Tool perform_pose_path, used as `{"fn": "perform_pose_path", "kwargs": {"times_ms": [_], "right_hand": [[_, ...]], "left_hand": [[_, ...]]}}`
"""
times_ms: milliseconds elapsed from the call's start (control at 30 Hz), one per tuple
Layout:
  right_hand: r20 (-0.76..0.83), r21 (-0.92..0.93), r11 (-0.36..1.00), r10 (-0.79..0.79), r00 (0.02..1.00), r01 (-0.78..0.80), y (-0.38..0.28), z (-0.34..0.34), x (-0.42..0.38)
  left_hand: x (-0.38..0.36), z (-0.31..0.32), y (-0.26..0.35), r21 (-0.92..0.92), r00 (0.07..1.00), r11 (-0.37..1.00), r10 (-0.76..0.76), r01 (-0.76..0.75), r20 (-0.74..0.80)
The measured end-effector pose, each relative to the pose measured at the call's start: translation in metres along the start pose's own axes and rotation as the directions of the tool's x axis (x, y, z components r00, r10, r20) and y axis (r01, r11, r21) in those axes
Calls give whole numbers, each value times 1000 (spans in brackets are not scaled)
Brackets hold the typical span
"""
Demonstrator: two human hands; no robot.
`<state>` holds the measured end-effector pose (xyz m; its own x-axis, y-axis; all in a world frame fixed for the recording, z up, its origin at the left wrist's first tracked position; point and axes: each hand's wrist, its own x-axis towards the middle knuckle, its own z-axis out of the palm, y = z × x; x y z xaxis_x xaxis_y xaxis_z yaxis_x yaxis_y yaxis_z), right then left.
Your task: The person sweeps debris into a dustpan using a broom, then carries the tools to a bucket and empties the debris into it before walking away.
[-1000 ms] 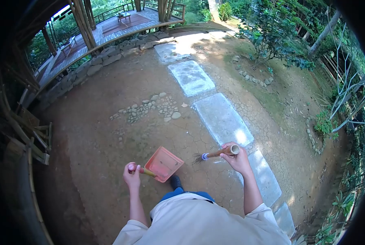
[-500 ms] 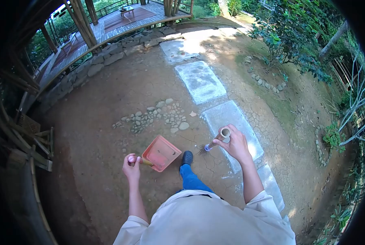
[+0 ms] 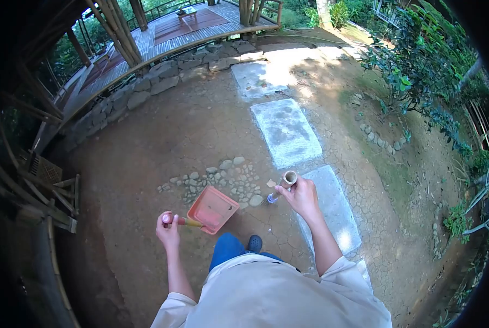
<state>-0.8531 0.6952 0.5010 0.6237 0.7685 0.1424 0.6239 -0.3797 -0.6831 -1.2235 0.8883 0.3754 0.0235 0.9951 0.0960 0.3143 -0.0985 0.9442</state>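
Observation:
My left hand (image 3: 168,232) is closed around the handle end of a dustpan (image 3: 216,209). Its orange-red pan lies in front of me, over the near edge of a patch of pebbles, with a few dark bits inside. My right hand (image 3: 303,198) grips the hollow bamboo handle of a broom (image 3: 286,183). Dark bristles with a white and blue binding show below that hand, mostly foreshortened. A dry leaf (image 3: 270,183) lies on the soil just beyond the bristles.
Pale stepping slabs (image 3: 286,133) run away from me on the right. Rounded pebbles (image 3: 222,177) are set in the soil ahead. A raised bamboo deck (image 3: 192,33) with a stone edge (image 3: 165,85) stands at the back left. Leafy shrubs (image 3: 419,76) grow at the right.
I have stepped forward, so the pebbles and slabs sit nearer. The dustpan is now at the pebbles' edge. The broom has shifted left, its bristles closer to the leaf.

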Motion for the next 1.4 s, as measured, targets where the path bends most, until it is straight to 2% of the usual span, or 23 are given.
{"fn": "perform_pose_path", "kwargs": {"times_ms": [167,400,500,567,767,833,900,1100,1267,1400], "right_hand": [[-74,134,991,33,997,-23,15,17,78],[-92,147,989,7,996,7,15,42,205],[-110,131,991,6,994,9,14,52,271],[-123,122,993,13,992,2,12,57,312],[-155,112,994,24,988,-6,12,79,425],[-194,120,992,-3,981,27,15,86,453],[-241,138,987,-42,969,78,25,94,484],[-294,182,980,-23,955,80,61,109,577],[-275,201,979,13,961,44,105,118,681],[-217,242,970,83,973,-29,128,112,764]], "left_hand": [[68,56,13,-51,1000,999,12,-12,-4],[193,140,4,-50,998,998,37,-34,43],[248,179,13,-105,999,994,-10,13,32],[288,205,6,-130,999,991,17,-13,30],[385,270,30,-137,998,991,15,-7,59],[411,288,41,-79,997,997,12,-6,74],[444,311,46,-64,996,998,29,-24,83],[523,388,51,-12,995,998,65,-64,71],[602,477,38,-48,996,998,44,-40,81],[657,544,65,2,995,1000,11,-12,96]]}}
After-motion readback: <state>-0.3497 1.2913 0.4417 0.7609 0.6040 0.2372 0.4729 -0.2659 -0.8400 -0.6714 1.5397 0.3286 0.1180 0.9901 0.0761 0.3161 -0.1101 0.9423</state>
